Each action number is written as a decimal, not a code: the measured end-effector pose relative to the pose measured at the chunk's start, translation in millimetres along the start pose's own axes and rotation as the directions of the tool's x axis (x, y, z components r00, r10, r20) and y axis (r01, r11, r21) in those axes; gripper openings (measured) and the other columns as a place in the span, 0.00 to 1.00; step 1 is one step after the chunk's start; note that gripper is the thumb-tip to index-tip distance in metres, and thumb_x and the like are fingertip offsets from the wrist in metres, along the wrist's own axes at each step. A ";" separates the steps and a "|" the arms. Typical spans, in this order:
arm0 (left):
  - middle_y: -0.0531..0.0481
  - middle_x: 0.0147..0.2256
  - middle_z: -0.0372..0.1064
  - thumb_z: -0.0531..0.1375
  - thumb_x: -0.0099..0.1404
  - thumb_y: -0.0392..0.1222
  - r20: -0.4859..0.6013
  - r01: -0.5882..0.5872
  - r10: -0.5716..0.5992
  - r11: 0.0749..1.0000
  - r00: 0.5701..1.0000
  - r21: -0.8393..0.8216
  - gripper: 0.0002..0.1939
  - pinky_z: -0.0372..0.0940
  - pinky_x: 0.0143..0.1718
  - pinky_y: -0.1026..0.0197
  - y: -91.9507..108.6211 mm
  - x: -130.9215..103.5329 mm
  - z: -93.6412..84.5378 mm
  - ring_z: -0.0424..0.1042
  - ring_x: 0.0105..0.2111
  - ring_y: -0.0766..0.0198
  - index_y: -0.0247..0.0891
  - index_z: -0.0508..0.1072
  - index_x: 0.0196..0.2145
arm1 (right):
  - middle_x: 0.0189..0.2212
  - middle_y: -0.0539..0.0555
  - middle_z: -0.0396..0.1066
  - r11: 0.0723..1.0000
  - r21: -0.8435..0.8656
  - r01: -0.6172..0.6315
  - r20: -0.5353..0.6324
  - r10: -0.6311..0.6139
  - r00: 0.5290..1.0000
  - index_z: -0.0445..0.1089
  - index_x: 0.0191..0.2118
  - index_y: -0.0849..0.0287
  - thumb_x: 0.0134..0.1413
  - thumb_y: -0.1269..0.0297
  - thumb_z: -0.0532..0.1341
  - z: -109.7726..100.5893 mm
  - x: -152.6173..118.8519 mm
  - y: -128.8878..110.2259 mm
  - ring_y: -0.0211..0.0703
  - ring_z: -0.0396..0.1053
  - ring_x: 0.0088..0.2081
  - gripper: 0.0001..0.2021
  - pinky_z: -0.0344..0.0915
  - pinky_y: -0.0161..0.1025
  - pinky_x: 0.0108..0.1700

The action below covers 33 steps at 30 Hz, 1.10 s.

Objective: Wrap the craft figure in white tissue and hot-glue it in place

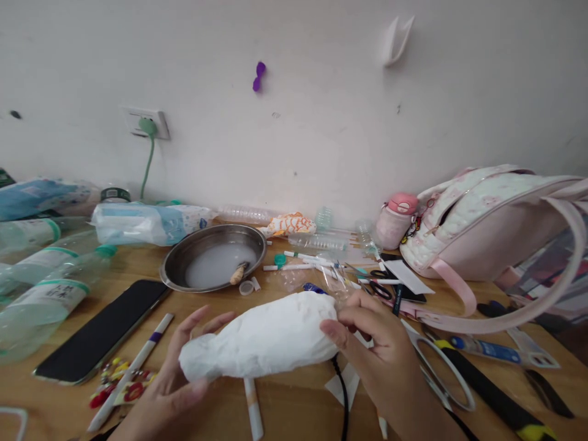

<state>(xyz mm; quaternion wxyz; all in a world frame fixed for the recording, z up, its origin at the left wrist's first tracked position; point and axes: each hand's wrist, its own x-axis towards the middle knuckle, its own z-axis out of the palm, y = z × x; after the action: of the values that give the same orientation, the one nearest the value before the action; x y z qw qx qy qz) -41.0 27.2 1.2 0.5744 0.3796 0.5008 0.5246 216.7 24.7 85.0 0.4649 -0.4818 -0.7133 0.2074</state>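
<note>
A white, lumpy form [271, 337], shaped like a bottle or fish and covered in what looks like wet paper, lies sideways in the air between my hands. My left hand [177, 383] curves around its narrow end, thumb in front and fingers behind. The wide end is gripped by my right hand [374, 340], with the thumb on the near face and the fingers at the far edge. Behind the form stands a metal bowl [168, 269] of cloudy liquid, with a brush-like piece resting at its rim. An orange-and-white painted fish [291, 224] lies near the wall.
At left are plastic bottles [50, 300], a black phone [103, 331], a marker [133, 370] and beads [110, 380]. Scattered markers [303, 263] and scissors [381, 288] lie behind my right hand. Further right are a tape ring [466, 392], a cutter [487, 380], a pink flask [395, 223] and a bag [487, 233].
</note>
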 end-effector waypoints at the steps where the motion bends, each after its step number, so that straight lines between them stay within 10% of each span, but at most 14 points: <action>1: 0.49 0.51 0.68 0.70 0.37 0.60 0.015 0.011 -0.011 1.000 1.000 0.008 0.42 0.69 0.44 0.57 1.8 0.4 -0.5 0.68 0.50 0.47 0.53 0.62 0.50 | 0.23 0.46 0.57 1.000 0.020 -0.019 0.009 0.019 1.000 0.65 0.22 0.58 0.57 0.57 0.60 -0.6 1.7 1.5 0.36 0.59 0.28 0.16 0.54 0.36 0.32; 9: 0.55 0.44 0.69 0.63 0.54 0.51 -0.029 -0.412 0.490 0.762 0.871 0.500 0.17 0.64 0.45 0.68 0.1 -2.9 -9.2 0.68 0.47 0.59 0.54 0.68 0.42 | 0.23 0.47 0.57 0.930 0.067 -0.362 0.140 0.350 0.926 0.71 0.25 0.60 0.49 0.53 0.60 3.0 12.0 8.6 0.37 0.53 0.26 0.14 0.49 0.36 0.29; 18: 0.58 0.45 0.68 0.60 0.57 0.43 0.106 -0.591 0.664 0.567 0.740 0.573 0.17 0.59 0.49 0.74 -2.2 -5.7 -10.3 0.67 0.48 0.66 0.55 0.65 0.45 | 0.23 0.49 0.58 0.911 0.042 -0.410 0.160 0.398 0.903 0.71 0.27 0.63 0.46 0.50 0.59 7.4 12.5 10.6 0.39 0.55 0.27 0.18 0.50 0.37 0.29; 33: 0.51 0.45 0.68 0.63 0.54 0.51 0.003 -0.385 0.442 0.778 0.897 0.496 0.19 0.66 0.43 0.62 3.3 -0.4 -5.7 0.67 0.47 0.55 0.49 0.65 0.43 | 0.24 0.50 0.65 0.900 0.177 -0.398 0.213 0.360 0.908 0.70 0.24 0.60 0.54 0.51 0.56 0.9 12.2 11.9 0.40 0.61 0.29 0.18 0.57 0.37 0.33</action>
<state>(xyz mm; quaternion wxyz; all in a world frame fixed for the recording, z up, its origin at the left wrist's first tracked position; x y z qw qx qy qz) -47.2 26.8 3.3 0.3018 0.5814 0.5519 0.5161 220.6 40.9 81.4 0.4006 -0.5379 -0.6167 0.4121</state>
